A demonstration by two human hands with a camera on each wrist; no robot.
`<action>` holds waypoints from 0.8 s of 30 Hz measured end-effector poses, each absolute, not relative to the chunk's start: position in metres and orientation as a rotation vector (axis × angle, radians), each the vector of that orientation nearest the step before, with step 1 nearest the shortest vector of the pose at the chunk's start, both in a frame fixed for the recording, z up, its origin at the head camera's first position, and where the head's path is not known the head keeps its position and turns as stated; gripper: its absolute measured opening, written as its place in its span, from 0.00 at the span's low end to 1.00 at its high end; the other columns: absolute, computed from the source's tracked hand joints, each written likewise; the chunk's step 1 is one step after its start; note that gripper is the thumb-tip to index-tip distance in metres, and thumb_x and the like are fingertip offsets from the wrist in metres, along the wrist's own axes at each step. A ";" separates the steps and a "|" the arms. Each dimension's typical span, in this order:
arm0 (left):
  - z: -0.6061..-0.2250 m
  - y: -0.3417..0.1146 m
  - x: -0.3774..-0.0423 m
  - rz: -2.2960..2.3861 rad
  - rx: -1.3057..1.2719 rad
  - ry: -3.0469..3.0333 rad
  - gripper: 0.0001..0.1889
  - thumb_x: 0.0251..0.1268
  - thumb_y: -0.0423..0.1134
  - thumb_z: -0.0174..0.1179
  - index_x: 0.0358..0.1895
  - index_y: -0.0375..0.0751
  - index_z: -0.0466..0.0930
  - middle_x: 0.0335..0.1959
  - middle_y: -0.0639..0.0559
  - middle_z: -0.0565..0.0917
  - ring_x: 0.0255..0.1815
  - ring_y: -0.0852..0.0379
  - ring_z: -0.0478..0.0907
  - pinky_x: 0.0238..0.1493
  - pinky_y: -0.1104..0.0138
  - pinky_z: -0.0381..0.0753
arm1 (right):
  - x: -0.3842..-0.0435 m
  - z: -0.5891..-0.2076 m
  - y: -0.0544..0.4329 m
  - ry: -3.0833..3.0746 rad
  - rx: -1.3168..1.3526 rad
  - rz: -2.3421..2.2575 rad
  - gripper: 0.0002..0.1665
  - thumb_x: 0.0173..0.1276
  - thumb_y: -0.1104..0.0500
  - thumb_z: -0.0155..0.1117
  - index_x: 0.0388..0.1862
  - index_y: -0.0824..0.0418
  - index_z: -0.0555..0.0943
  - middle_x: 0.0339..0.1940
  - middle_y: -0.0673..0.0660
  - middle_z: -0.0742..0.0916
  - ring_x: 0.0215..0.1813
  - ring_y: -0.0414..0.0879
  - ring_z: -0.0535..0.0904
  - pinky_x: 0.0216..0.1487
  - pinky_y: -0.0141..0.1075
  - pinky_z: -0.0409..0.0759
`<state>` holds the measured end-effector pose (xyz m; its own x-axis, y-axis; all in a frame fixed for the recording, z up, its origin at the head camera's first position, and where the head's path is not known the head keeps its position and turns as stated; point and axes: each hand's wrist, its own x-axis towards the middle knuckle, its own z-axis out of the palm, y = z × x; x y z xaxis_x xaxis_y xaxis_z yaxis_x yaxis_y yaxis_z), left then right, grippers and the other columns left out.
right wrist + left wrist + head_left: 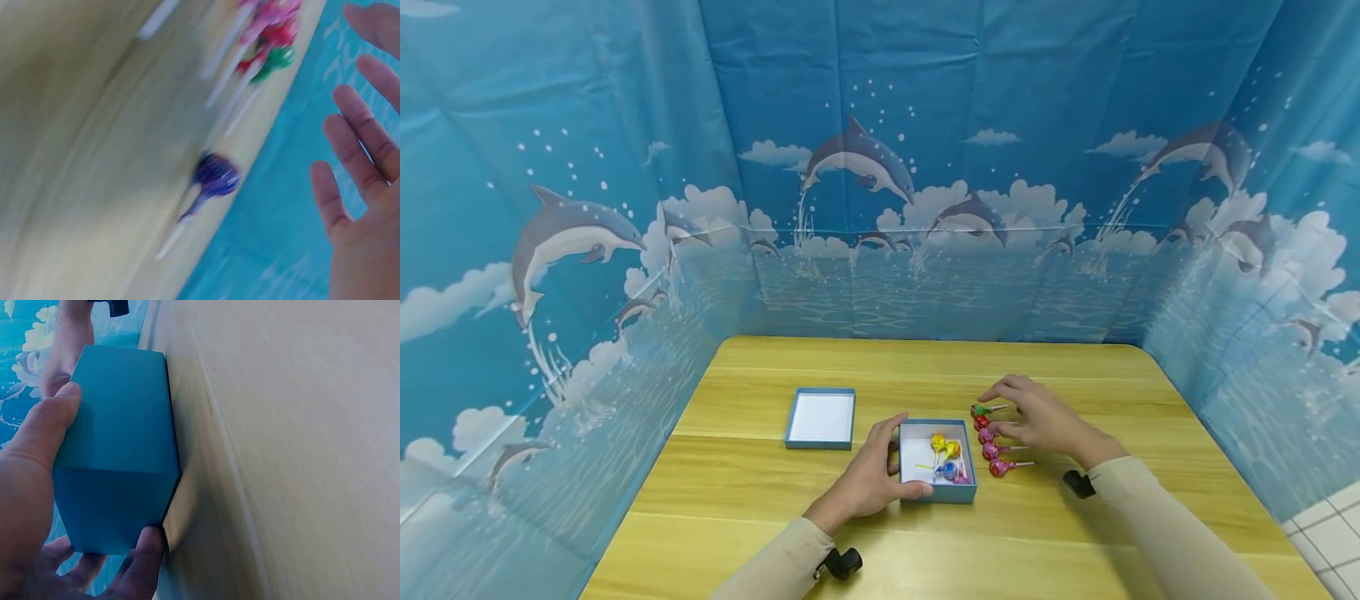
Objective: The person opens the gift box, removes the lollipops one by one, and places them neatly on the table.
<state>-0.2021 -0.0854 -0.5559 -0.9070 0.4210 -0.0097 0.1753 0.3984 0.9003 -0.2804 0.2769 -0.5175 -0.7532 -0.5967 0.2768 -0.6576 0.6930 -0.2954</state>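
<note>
My left hand (867, 477) holds a blue square box (951, 493), thumb on its front wall and fingers round its left side. In the left wrist view the thumb and fingertips press the box (122, 412). Inside lie two yellow lollipops (938, 442), a blue lollipop (947, 471) and a pink wrapper or lollipop. My right hand (1045, 421), fingers apart and nothing gripped, hovers over a column of lollipops right of the box: green (978, 410) at the far end, then red and pink ones (990, 451). In the right wrist view, a purple lollipop (215, 175) lies apart.
A shallow blue-edged lid (822, 417) with a white inside lies left of the box. Everything rests on a yellow wooden table (737, 517). A blue dolphin curtain (925, 283) hangs behind and at both sides.
</note>
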 end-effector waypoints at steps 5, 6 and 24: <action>-0.557 -0.085 -0.202 1.522 0.528 2.417 0.65 0.69 0.50 0.88 0.98 0.48 0.50 0.96 0.40 0.59 0.86 0.39 0.75 0.77 0.59 0.89 | -0.274 -0.505 0.256 -2.717 1.120 0.544 0.23 0.78 0.56 0.85 0.69 0.47 0.91 0.64 0.51 0.91 0.65 0.56 0.89 0.66 0.61 0.91; -0.557 -0.085 -0.202 1.524 0.529 2.416 0.65 0.69 0.50 0.88 0.98 0.48 0.50 0.96 0.40 0.59 0.86 0.39 0.75 0.77 0.59 0.89 | -0.273 -0.502 0.251 -2.717 1.133 0.541 0.24 0.78 0.55 0.85 0.69 0.46 0.91 0.64 0.50 0.91 0.65 0.55 0.89 0.66 0.60 0.92; -0.558 -0.086 -0.201 1.542 0.535 2.381 0.63 0.72 0.50 0.86 0.99 0.49 0.49 0.97 0.40 0.55 0.86 0.41 0.74 0.76 0.61 0.89 | -0.261 -0.473 0.189 -2.863 1.624 0.412 0.27 0.75 0.51 0.88 0.69 0.53 0.91 0.65 0.51 0.92 0.56 0.46 0.92 0.57 0.39 0.93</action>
